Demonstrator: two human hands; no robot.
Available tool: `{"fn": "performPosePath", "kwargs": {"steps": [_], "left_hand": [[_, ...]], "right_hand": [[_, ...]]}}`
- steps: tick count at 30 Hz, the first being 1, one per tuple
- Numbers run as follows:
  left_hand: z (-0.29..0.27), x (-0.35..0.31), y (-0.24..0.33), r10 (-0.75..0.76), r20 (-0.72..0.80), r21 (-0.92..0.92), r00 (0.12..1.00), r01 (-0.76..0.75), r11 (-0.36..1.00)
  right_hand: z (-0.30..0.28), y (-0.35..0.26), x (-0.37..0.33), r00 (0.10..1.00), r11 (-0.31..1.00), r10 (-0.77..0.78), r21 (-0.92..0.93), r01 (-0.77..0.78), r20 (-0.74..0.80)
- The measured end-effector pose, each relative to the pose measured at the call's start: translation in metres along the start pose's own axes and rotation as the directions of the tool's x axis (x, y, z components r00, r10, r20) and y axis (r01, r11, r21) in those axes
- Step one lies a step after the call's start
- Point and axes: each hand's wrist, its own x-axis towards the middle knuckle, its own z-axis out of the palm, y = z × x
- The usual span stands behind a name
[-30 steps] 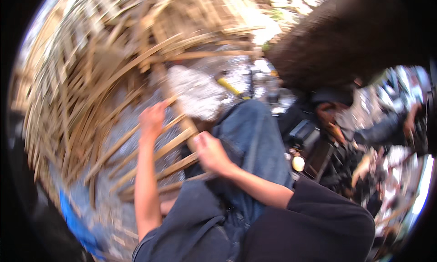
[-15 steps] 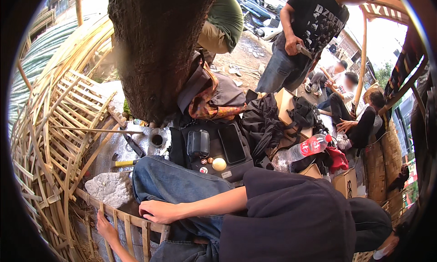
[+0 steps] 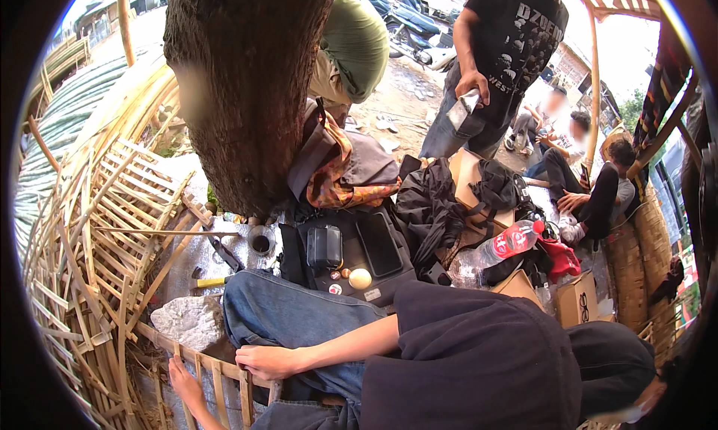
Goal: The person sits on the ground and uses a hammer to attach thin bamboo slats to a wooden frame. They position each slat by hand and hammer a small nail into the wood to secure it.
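Observation:
A lattice of pale bamboo slats (image 3: 219,392) leans at my lap, at the lower left. My right hand (image 3: 268,361) has its fingers curled over its top rail. Further left, my left hand (image 3: 187,385) comes up from the lower edge, fingers closed on a slat near the rail. Part of that hand is hidden behind the slats. Just beyond the rail sits a rough grey stone (image 3: 191,321), apart from both hands. My blue jeans leg (image 3: 299,303) is bent beside the stone and the lattice.
Stacked bamboo strips (image 3: 142,183) fill the left. A yellow-handled tool (image 3: 212,282) and metal cup (image 3: 262,241) lie beyond my knee. A black case (image 3: 325,247) and pale ball (image 3: 360,279) rest on a dark bag. A bottle (image 3: 512,241) lies right; a person (image 3: 516,48) stands beyond.
The standing person's hand with a silvery object has come lower and left. The whole view has shifted slightly. My hands keep about the same hold on the bamboo lattice.

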Motion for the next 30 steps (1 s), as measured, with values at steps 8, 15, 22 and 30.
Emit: {"fn": "performPosePath", "kwargs": {"steps": [8, 15, 22, 30], "left_hand": [[-0.022, 0.002, 0.026, -0.299, 0.085, -0.320, 0.950, 0.311, 0.895], [-0.026, 0.002, 0.035, -0.231, 0.089, -0.295, 0.969, 0.247, 0.923], [0.014, -0.007, -0.020, 0.014, 0.030, 0.118, 0.999, -0.017, 0.993], [0.029, -0.014, -0.048, 0.117, -0.008, 0.309, 0.993, -0.108, 0.945]], "right_hand": [[0.004, 0.003, -0.001, 1.000, 1.000, -0.006, 0.000, 0.006, -0.012], [-0.005, -0.002, -0.003, 1.000, 1.000, -0.018, -0.008, 0.017, -0.019], [-0.120, -0.111, -0.024, 0.996, 0.976, 0.053, 0.217, -0.035, -0.077], [-0.440, -0.169, -0.107, 0.583, 0.335, -0.507, -0.768, -0.546, -0.635]]}}
